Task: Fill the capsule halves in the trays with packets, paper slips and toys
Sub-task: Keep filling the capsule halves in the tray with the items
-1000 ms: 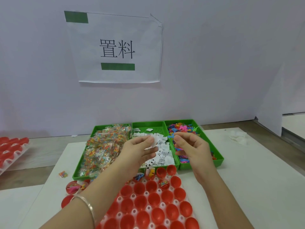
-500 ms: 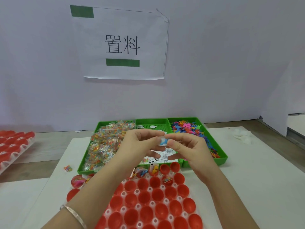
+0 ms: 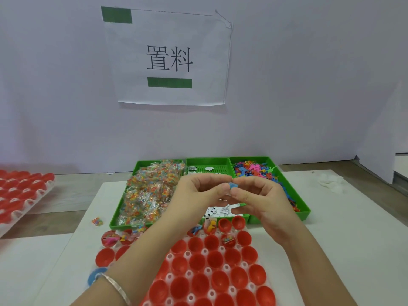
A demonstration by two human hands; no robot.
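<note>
1. Nearest, a white tray (image 3: 205, 251) of red capsule halves (image 3: 217, 259) lay on the table (image 3: 342, 239). Most halves were empty, glossy cups, and a few in the far row (image 3: 228, 239) held bright bits.
2. The left forearm crossed the tray's near corner, with a silver bangle (image 3: 114, 288) on the wrist.
3. Above the tray's far edge the left hand (image 3: 198, 195) and right hand (image 3: 262, 199) met. The fingers of both were curled in, pinching one small blue toy (image 3: 233, 186) between their tips.
4. Behind the hands stood three green bins side by side, touching.
   - The left bin (image 3: 114, 219) was heaped with clear packets (image 3: 150, 195) of many-coloured bits.
   - The middle bin (image 3: 207, 161) held white printed slips (image 3: 218, 210).
   - The right bin (image 3: 306, 212) held flat toys (image 3: 254, 168) in pink, blue and green.
5. One loose packet (image 3: 97, 221) lay on the table just left of the bins. A crumpled white tissue (image 3: 329, 182) lay well off to the right.
6. At the far left sat a second tray (image 3: 33, 204) of red halves.
7. Farthest, a paper sign (image 3: 167, 60) with black characters and two green bars hung on the wall.
</note>
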